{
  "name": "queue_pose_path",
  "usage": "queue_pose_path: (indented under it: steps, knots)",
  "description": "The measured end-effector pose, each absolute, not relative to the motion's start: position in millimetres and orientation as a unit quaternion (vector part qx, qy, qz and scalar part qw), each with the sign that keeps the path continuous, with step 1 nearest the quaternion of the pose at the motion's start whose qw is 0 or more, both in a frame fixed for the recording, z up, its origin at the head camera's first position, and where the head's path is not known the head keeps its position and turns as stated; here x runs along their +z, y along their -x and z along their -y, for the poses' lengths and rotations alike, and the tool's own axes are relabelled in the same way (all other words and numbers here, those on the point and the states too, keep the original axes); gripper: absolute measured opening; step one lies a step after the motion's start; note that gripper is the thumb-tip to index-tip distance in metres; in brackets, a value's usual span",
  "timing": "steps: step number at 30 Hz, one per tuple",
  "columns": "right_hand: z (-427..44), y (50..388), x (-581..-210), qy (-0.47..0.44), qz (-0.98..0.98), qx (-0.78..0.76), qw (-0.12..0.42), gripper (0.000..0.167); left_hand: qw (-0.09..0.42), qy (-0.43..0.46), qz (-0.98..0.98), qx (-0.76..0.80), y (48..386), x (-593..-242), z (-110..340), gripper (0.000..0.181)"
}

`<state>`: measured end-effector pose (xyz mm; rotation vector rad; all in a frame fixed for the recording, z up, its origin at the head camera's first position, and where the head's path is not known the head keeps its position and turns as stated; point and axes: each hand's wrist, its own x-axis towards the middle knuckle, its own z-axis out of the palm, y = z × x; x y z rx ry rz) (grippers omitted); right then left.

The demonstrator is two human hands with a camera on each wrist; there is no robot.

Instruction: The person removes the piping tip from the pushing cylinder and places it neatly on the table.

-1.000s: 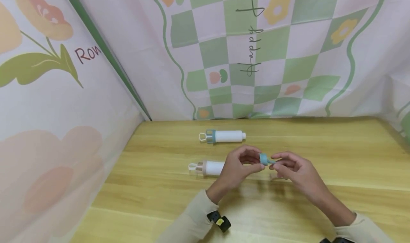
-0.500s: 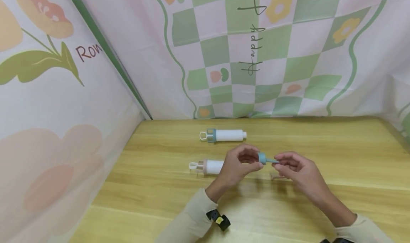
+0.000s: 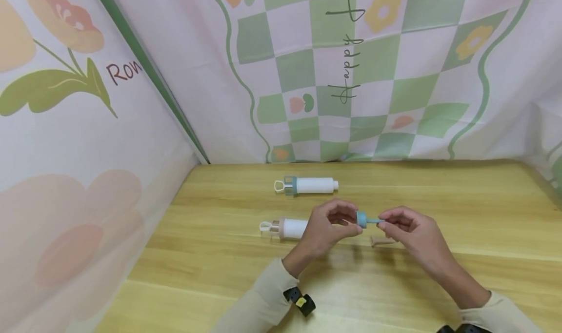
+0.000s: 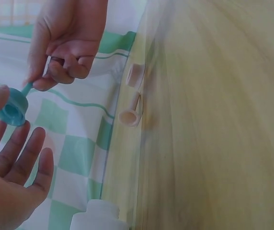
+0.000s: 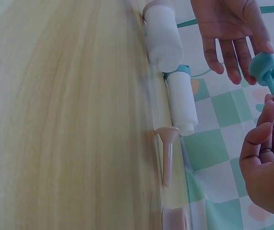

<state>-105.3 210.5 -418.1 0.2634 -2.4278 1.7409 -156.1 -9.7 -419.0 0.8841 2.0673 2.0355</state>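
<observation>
Between both hands in the head view is a teal screw cap (image 3: 361, 219) with a slim teal nozzle (image 3: 373, 221) coming out of it to the right. My left hand (image 3: 326, 228) pinches the cap between thumb and fingers. The nozzle's far end is pinched by my right hand (image 3: 414, 231), its tip hidden by the fingers. The left wrist view shows the cap's hollow inside. Under the right hand, a pink flared nozzle (image 5: 167, 155) lies on the table, with a pink ring cap (image 5: 174, 219) beyond its narrow end. Both pieces are apart from the hands.
A white syringe-like tube (image 3: 315, 185) with a teal collar and loop handle lies toward the back. Nearer, another white tube (image 3: 293, 229) with a pink collar lies partly behind the left hand. The wooden table (image 3: 210, 274) meets patterned cloth walls (image 3: 290, 69) at back and left.
My right hand has slid a little to the right along the nozzle, so more of it shows. The pink nozzle below is less covered. My left hand keeps its pinch on the cap.
</observation>
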Motion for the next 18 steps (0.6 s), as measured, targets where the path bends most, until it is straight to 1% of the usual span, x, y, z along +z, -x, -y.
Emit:
queue_pose_path:
  steps: [9,18]
  knots:
    - [-205.8,104.6,-415.5,-0.084,0.8,0.59,0.068,0.018,0.043,-0.287,-0.706,0.645,155.1,-419.3,8.4,0.029]
    - [-201.5,105.4,-414.4,-0.077,0.798,0.595,0.06,0.02,0.049,-0.28,-0.708,0.647,154.5,-419.8,7.7,0.033]
